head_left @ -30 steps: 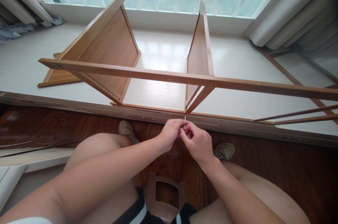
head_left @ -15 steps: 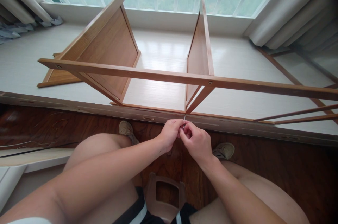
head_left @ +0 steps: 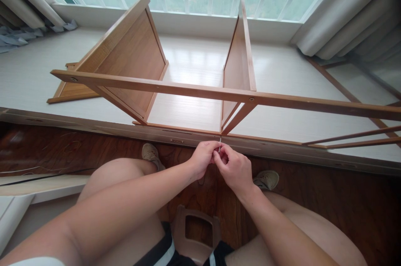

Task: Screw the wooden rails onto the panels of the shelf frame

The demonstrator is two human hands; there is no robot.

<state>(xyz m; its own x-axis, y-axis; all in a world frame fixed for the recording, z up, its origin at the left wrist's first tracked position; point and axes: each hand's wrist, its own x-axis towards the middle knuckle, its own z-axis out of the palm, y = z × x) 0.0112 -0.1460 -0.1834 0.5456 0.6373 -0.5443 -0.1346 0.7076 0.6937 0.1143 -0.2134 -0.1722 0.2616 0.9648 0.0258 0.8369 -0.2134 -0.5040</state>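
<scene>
In the middle of the head view my hands meet just in front of the ledge's front edge. My left hand (head_left: pixel 204 158) and my right hand (head_left: pixel 234 171) both pinch a thin metal hex key (head_left: pixel 220 140); fingers cover most of it. Its upper end points at the lower rail of a wooden shelf frame (head_left: pixel 194 89), close to where a slanted crosspiece meets the rail. The frame lies on its side. Two wooden panels, a left one (head_left: pixel 131 57) and a right one (head_left: pixel 237 53), stand upright in it.
The frame rests on a white window ledge (head_left: pixel 188 57) below a barred window. Another wooden frame (head_left: pixel 335 80) lies at the right by a grey curtain (head_left: pixel 332 15). A brown plastic stool (head_left: pixel 180 232) is beneath me. White furniture (head_left: pixel 46 195) stands at lower left.
The hex key's bent lower part, seen between my fingers before, has turned slightly. My hands stay at nearly the same spot, and the whole view has shifted a little.
</scene>
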